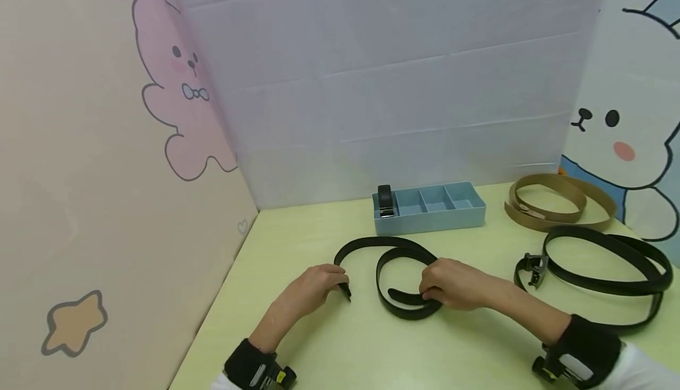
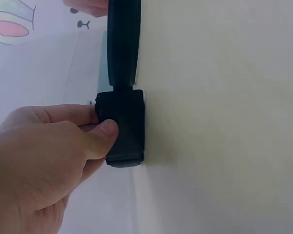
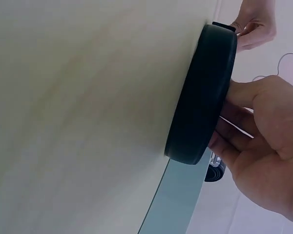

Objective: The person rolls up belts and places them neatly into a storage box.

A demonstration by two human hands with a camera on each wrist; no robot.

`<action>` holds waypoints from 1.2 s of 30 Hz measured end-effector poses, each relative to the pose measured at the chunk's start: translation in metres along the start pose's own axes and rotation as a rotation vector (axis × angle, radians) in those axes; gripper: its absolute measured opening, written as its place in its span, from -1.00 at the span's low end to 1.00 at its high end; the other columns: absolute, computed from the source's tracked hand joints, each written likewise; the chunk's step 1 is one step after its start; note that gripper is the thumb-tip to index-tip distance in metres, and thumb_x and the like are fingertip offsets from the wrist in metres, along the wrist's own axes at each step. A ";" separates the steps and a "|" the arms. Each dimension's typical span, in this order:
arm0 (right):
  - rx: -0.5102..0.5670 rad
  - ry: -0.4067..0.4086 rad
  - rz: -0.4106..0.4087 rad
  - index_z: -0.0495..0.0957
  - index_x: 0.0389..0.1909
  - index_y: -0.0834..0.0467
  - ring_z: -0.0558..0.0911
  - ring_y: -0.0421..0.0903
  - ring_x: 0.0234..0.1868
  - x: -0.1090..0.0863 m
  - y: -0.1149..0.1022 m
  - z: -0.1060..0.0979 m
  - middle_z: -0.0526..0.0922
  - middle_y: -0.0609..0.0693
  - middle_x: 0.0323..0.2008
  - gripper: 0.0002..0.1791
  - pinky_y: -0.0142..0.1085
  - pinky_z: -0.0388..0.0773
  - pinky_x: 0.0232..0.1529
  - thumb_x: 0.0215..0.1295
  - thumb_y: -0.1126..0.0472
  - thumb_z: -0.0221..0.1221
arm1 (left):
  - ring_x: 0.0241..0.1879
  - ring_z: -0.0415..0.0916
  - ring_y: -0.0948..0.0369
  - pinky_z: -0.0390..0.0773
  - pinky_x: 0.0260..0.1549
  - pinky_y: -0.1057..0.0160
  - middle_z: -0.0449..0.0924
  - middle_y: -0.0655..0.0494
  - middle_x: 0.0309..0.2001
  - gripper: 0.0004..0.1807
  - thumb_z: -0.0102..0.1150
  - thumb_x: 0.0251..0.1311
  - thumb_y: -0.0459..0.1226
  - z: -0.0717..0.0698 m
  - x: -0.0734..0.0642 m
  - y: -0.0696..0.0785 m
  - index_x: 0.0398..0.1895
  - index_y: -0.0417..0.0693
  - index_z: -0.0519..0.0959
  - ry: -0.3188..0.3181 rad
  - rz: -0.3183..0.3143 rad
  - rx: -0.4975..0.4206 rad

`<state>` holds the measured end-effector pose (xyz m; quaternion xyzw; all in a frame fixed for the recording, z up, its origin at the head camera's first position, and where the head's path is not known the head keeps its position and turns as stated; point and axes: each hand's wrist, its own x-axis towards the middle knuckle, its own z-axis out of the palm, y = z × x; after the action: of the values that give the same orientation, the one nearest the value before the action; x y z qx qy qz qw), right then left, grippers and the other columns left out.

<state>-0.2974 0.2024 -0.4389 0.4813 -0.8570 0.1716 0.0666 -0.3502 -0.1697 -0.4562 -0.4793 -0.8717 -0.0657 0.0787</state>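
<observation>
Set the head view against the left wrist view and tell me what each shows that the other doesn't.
Only the head view shows the tan belt, the second black belt with its metal buckle, and the star on the wall.

Only the left wrist view shows the broad face of the black buckle; from the head it barely shows past the fingers.

Both show the left hand, the held belt and at least part of the right hand.

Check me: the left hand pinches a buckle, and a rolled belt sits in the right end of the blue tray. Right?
Not quite: the head view shows the rolled belt in the left end of the blue tray. The left hand does pinch a buckle.
</observation>
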 end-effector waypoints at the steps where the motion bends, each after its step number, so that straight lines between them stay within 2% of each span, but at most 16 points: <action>1: 0.011 -0.001 0.008 0.80 -0.42 -0.01 0.59 -0.45 -0.39 0.001 0.000 0.000 0.77 -0.19 -0.44 -0.72 -0.47 0.58 -0.28 0.46 0.40 0.44 | 0.14 0.85 0.08 0.82 0.11 0.26 0.87 0.01 0.09 -0.74 0.47 0.39 -0.52 -0.002 0.000 -0.001 0.04 -0.10 0.84 -0.012 -0.012 -0.013; 5: 0.048 -0.019 0.027 0.81 -0.42 0.01 0.57 -0.48 -0.39 0.003 -0.001 -0.001 0.80 -0.16 -0.43 -0.73 -0.49 0.57 -0.27 0.46 0.40 0.43 | 0.23 0.82 0.01 0.81 0.23 0.11 0.87 -0.05 0.18 -0.65 0.30 0.44 -0.58 -0.007 0.004 0.002 0.16 -0.16 0.83 -0.068 -0.042 -0.112; 8: 0.064 -0.020 0.032 0.84 -0.38 0.02 0.60 -0.48 -0.37 0.002 0.000 -0.002 0.82 -0.15 -0.41 -0.76 -0.49 0.60 -0.26 0.46 0.41 0.43 | 0.16 0.83 0.07 0.79 0.19 0.13 0.86 0.00 0.19 -0.61 0.23 0.44 -0.54 -0.010 0.013 0.013 0.21 -0.14 0.82 -0.048 -0.040 -0.175; 11: 0.077 -0.006 0.032 0.86 -0.34 0.03 0.66 -0.45 -0.32 0.000 0.000 -0.003 0.83 -0.15 -0.37 -0.78 -0.47 0.64 -0.23 0.45 0.41 0.44 | 0.11 0.84 0.14 0.78 0.16 0.20 0.87 0.06 0.17 -0.70 0.29 0.54 -0.42 -0.010 0.030 0.033 0.21 -0.11 0.82 0.012 0.019 -0.212; 13: 0.087 0.003 0.033 0.87 -0.32 0.02 0.68 -0.44 -0.31 -0.001 0.001 -0.002 0.83 -0.17 -0.36 -0.78 -0.46 0.65 -0.23 0.44 0.41 0.45 | 0.10 0.85 0.17 0.76 0.17 0.28 0.88 0.08 0.14 -0.76 0.33 0.60 -0.34 -0.009 0.045 0.047 0.20 -0.08 0.83 0.028 0.075 -0.223; 15: 0.099 0.010 0.031 0.88 -0.30 0.01 0.69 -0.43 -0.30 -0.001 0.002 -0.001 0.83 -0.17 -0.35 -0.79 -0.46 0.64 -0.23 0.45 0.40 0.45 | 0.12 0.85 0.23 0.73 0.18 0.40 0.90 0.11 0.11 -0.79 0.35 0.61 -0.30 -0.006 0.059 0.060 0.17 -0.04 0.85 0.016 0.131 -0.225; 18: 0.116 0.012 0.039 0.88 -0.26 0.00 0.67 -0.46 -0.30 -0.001 0.003 0.001 0.83 -0.19 -0.34 -0.80 -0.48 0.61 -0.24 0.46 0.38 0.45 | 0.02 0.85 0.35 0.64 0.06 0.58 0.93 0.17 0.03 -0.82 0.39 0.58 -0.29 -0.001 0.077 0.072 0.10 0.01 0.89 -0.032 0.163 -0.228; 21: 0.124 0.013 0.046 0.89 -0.25 -0.01 0.65 -0.48 -0.30 -0.001 0.003 0.002 0.83 -0.19 -0.34 -0.81 -0.50 0.58 -0.25 0.48 0.37 0.45 | -0.09 0.83 0.42 0.55 -0.05 0.68 0.94 0.22 -0.06 -0.85 0.43 0.54 -0.29 0.003 0.089 0.076 0.02 0.04 0.92 -0.063 0.150 -0.234; 25: 0.119 0.019 0.044 0.89 -0.24 0.00 0.67 -0.46 -0.30 0.000 0.002 0.002 0.84 -0.18 -0.34 -0.82 -0.49 0.58 -0.25 0.47 0.36 0.45 | -0.10 0.84 0.43 0.54 -0.06 0.70 0.95 0.22 -0.07 -0.84 0.43 0.54 -0.30 0.009 0.096 0.072 0.00 0.04 0.94 -0.083 0.127 -0.275; 30: 0.061 0.035 0.050 0.89 -0.18 0.04 0.73 -0.32 -0.24 0.000 -0.002 0.001 0.84 -0.15 -0.27 -0.87 -0.41 0.65 -0.20 0.47 0.35 0.46 | -0.09 0.84 0.44 0.55 -0.04 0.70 0.95 0.20 -0.06 -0.81 0.39 0.57 -0.33 0.014 0.096 0.069 0.03 0.03 0.93 -0.078 0.125 -0.296; 33: 0.011 0.095 0.038 0.88 -0.14 0.06 0.74 -0.19 -0.19 -0.002 -0.010 0.000 0.83 -0.13 -0.21 -0.88 -0.36 0.68 -0.16 0.45 0.34 0.48 | -0.11 0.83 0.46 0.54 -0.06 0.70 0.95 0.21 -0.06 -0.80 0.37 0.59 -0.33 0.015 0.095 0.068 0.05 0.04 0.93 -0.082 0.124 -0.283; 36: -0.011 0.150 -0.017 0.86 -0.14 0.05 0.72 -0.18 -0.17 -0.003 -0.022 0.002 0.81 -0.14 -0.19 -0.88 -0.40 0.69 -0.14 0.43 0.33 0.51 | -0.12 0.82 0.47 0.53 -0.08 0.71 0.95 0.22 -0.06 -0.79 0.34 0.61 -0.32 0.015 0.095 0.068 0.06 0.06 0.93 -0.097 0.117 -0.275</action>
<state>-0.2772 0.1933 -0.4364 0.4742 -0.8464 0.2018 0.1346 -0.3438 -0.0526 -0.4496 -0.5380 -0.8279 -0.1564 -0.0262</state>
